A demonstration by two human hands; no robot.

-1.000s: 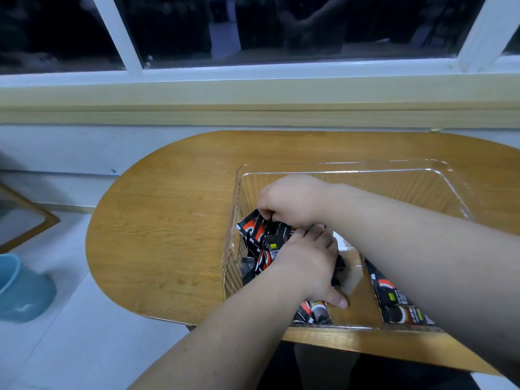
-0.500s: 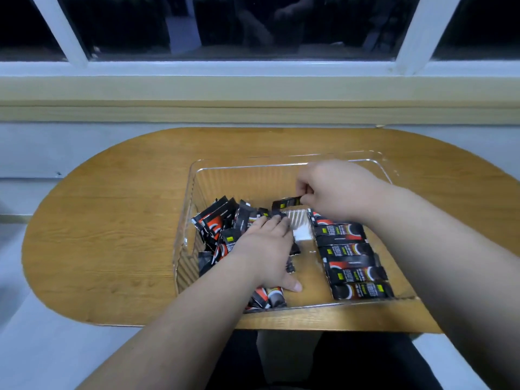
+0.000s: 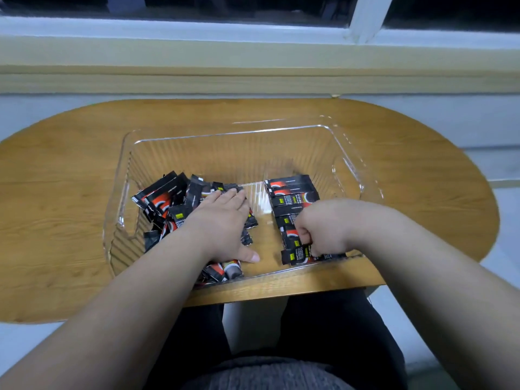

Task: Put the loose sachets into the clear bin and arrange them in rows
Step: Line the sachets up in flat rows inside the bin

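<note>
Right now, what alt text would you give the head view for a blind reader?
Two bare hands work inside a clear bin on a wooden table: the left hand lies flat on a jumbled heap of black sachets, the right hand grips the nearest sachet of a neat row beside it.

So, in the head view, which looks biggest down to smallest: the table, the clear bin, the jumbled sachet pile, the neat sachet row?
1. table
2. clear bin
3. jumbled sachet pile
4. neat sachet row
Last two unsure: left hand covers part of the pile, right hand part of the row.
</note>
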